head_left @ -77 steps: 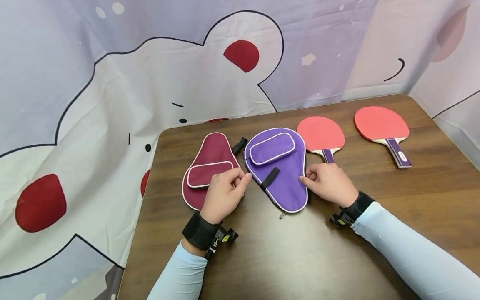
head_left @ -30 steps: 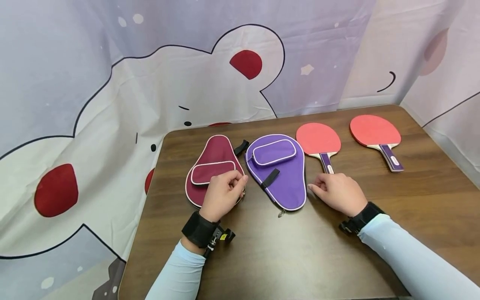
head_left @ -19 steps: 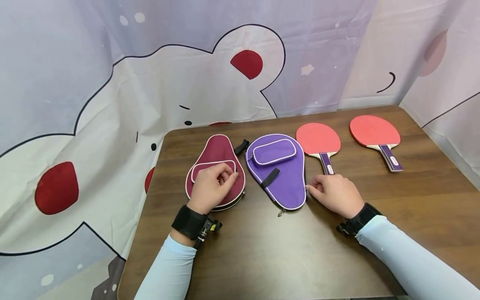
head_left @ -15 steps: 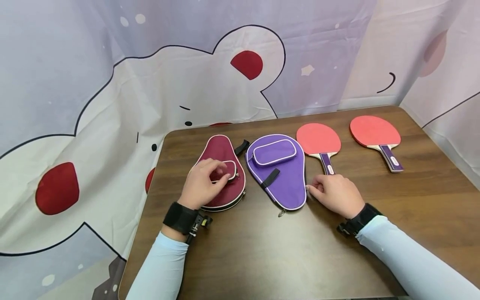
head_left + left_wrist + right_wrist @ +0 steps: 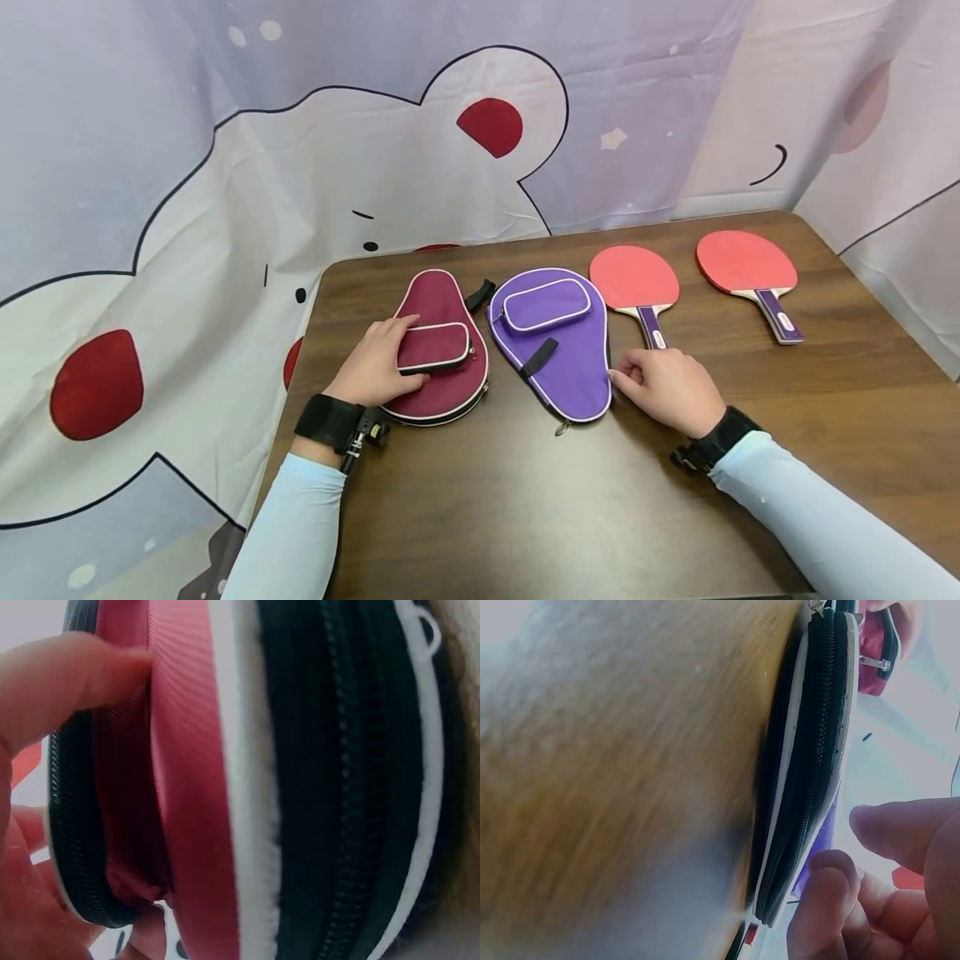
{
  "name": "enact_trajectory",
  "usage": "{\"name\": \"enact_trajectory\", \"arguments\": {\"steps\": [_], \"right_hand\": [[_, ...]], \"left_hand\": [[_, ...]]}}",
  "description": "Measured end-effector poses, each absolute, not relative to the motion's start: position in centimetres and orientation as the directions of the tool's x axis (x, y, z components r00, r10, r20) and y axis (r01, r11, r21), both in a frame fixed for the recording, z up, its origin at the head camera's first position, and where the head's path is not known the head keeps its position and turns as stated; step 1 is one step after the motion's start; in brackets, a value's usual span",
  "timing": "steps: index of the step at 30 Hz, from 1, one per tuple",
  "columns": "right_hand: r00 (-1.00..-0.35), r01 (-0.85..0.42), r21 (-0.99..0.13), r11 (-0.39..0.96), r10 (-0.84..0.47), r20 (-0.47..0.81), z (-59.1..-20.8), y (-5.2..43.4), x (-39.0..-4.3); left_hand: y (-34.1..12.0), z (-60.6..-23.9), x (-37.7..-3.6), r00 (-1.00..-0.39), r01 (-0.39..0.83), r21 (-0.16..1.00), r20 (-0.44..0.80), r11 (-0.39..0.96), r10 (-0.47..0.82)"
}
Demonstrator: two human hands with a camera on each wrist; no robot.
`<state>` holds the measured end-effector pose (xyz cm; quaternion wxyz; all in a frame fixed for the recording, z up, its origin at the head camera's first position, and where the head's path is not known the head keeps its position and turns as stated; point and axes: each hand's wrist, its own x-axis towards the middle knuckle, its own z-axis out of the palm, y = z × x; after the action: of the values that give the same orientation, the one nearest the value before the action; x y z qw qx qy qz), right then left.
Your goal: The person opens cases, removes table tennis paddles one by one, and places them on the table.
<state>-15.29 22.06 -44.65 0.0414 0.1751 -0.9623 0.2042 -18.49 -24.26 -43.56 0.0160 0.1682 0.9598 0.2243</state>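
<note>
In the head view a maroon table tennis bat case (image 5: 431, 292) with white piping lies at the left. My left hand (image 5: 375, 365) grips its raised front pocket (image 5: 435, 345), fingers over the far edge and thumb along the near edge. Up close in the left wrist view, the thumb (image 5: 82, 679) presses between pocket and case body (image 5: 195, 795). A purple bat case (image 5: 577, 358) lies flat beside it, with a black strap. Its zipped side (image 5: 810, 772) shows in the right wrist view. At its right edge my right hand (image 5: 670, 387) idles, fingers loosely curled and holding nothing.
A red table tennis bat (image 5: 634, 277) lies right of the purple case, its handle end hidden behind my right hand. Another red bat (image 5: 747, 262) lies farther right. All rest on a brown wooden table (image 5: 525, 517), with a patterned cloth (image 5: 315, 175) hanging behind.
My left hand has moved left from over the maroon case's lower right side and now grips its pocket. My right hand drew back slightly from the purple case and has since stayed nearly still.
</note>
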Motion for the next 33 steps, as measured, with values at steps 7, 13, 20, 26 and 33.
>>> {"name": "enact_trajectory", "arguments": {"steps": [7, 13, 20, 26, 33], "right_hand": [[-0.938, -0.347, -0.382, 0.857, -0.316, 0.144, -44.7, 22.1, -15.3], [-0.944, -0.33, -0.391, 0.859, -0.308, 0.12, -44.6, 22.0, -15.5], [-0.945, -0.325, -0.39, 0.861, -0.305, 0.115, -44.2, 21.8, -15.9], [-0.926, -0.377, -0.433, 0.819, -0.33, 0.183, -43.4, 21.8, -16.2], [-0.873, -0.488, -0.511, 0.708, -0.408, 0.268, -41.9, 21.0, -16.8]], "left_hand": [[-24.6, -43.8, -19.0, -0.948, 0.289, 0.523, 0.041, 0.802, 0.316], [-24.5, -43.7, -19.0, -0.95, 0.284, 0.522, 0.04, 0.804, 0.309], [-24.3, -43.6, -18.4, -0.955, 0.275, 0.561, 0.069, 0.781, 0.287], [-24.6, -42.7, -17.4, -0.957, 0.279, 0.566, 0.096, 0.776, 0.275], [-23.7, -41.1, -16.7, -0.955, 0.294, 0.56, 0.151, 0.774, 0.254]]}}
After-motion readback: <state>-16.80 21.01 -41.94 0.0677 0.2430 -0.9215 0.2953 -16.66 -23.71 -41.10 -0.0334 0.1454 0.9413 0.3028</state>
